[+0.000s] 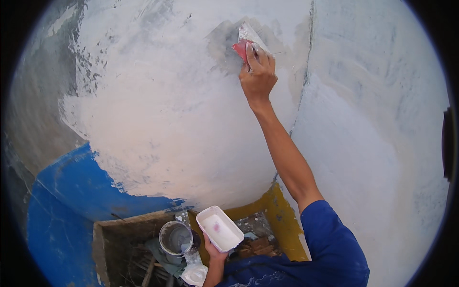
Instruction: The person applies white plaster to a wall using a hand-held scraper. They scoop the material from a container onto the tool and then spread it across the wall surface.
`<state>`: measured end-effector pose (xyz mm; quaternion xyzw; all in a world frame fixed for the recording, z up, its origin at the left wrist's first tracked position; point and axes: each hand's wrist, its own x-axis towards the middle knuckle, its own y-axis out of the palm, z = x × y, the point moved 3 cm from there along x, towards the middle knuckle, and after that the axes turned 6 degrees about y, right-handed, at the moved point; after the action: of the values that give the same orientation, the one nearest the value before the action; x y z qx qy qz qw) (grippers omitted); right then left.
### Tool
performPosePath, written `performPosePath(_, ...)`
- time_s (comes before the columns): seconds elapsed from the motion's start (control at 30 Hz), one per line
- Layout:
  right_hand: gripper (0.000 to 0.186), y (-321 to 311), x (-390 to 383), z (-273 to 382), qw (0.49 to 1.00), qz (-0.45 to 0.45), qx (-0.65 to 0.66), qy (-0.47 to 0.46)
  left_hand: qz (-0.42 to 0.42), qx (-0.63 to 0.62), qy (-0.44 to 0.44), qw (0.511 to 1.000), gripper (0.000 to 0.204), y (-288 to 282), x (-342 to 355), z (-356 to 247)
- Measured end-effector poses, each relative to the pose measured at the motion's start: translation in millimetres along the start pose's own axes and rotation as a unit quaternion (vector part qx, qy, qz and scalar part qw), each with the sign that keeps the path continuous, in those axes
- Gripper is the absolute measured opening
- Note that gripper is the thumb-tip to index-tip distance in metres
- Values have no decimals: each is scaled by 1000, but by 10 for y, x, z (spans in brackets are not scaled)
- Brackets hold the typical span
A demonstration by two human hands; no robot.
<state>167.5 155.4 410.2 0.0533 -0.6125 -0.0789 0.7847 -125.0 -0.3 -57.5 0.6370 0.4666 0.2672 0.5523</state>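
My right hand (258, 79) reaches up and grips a putty knife with a red handle (242, 49). Its wide blade (248, 33), smeared with white, lies against the upper wall (181, 105) over a darker grey patch. Low in front of me, my left hand (214, 249) is closed round a white rectangular tub (231, 221) from below. White paste with a small pinkish spot lies inside the tub.
A wall corner runs down to the right, beside a second whitish wall (363, 119). Below left are blue paint (91, 177) and bare grey wall. A bucket (163, 235), a white bag (194, 274) and a wooden box (100, 248) with sticks stand below.
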Motion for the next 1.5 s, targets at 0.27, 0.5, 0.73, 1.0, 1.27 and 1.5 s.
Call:
performPosePath(0.27, 45, -339, -883, 273, 975, 173, 140, -24, -4, -7, -9, 1000, 67, 24, -19, -19)
performPosePath(0.5, 33, -527, 295, -837, 996, -36, 64, 46, 7, -6, 0, 1000, 67, -34, -58, 11)
performPosePath(0.73, 44, -325, -389, -437, 998, 47, 43, -30, 2, -11, 3, 1000, 69, -26, -73, 38)
performPosePath(1.0, 43, -514, -259, -393, 990, 16, 136, -30, 13, 17, 13, 1000, 68, 126, -53, -38)
performPosePath(1.27, 49, -354, -772, -871, 987, 90, -40, -127, 2, -3, 26, 1000, 64, 200, -68, -28)
performPosePath(1.5, 42, -654, 275, -1039, 996, -8, 84, -31, 21, 0, 16, 1000, 63, 265, -7, -31)
